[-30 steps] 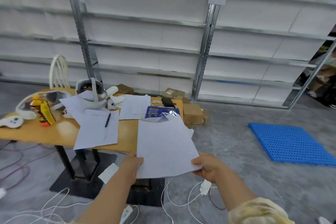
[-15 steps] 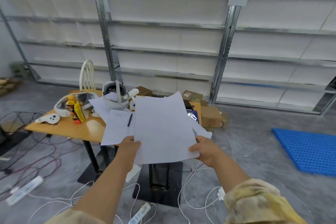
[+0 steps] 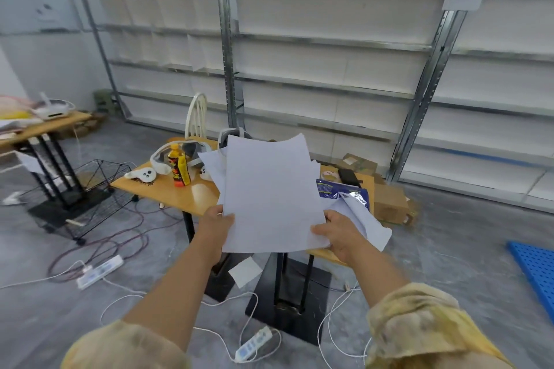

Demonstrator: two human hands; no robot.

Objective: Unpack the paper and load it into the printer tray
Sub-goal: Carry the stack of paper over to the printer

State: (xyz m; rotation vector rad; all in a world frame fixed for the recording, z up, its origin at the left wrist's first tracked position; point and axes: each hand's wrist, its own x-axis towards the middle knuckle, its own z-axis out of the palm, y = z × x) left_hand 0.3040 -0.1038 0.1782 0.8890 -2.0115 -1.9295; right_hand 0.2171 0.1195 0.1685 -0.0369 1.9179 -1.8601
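Note:
I hold a thin stack of white paper [image 3: 269, 192] upright in front of me with both hands. My left hand [image 3: 215, 226] grips its lower left edge and my right hand [image 3: 338, 234] grips its lower right corner. The stack hides much of the orange table [image 3: 174, 193] behind it. A torn blue paper wrapper [image 3: 340, 190] lies on the table to the right of the stack, with a loose white sheet [image 3: 368, 226] hanging over the table edge. No printer is in view.
On the table stand a yellow bottle [image 3: 179, 169], white headsets and a controller [image 3: 142, 174]. A wire basket [image 3: 87, 186] and a second table [image 3: 39, 129] are at left. Cables and power strips [image 3: 99, 268] cross the floor. Cardboard boxes [image 3: 389, 204] and metal shelving [image 3: 329, 69] stand behind.
The view has swung left and back, so the table now sits centre-left. I have lifted the paper stack more upright, both hands still on it.

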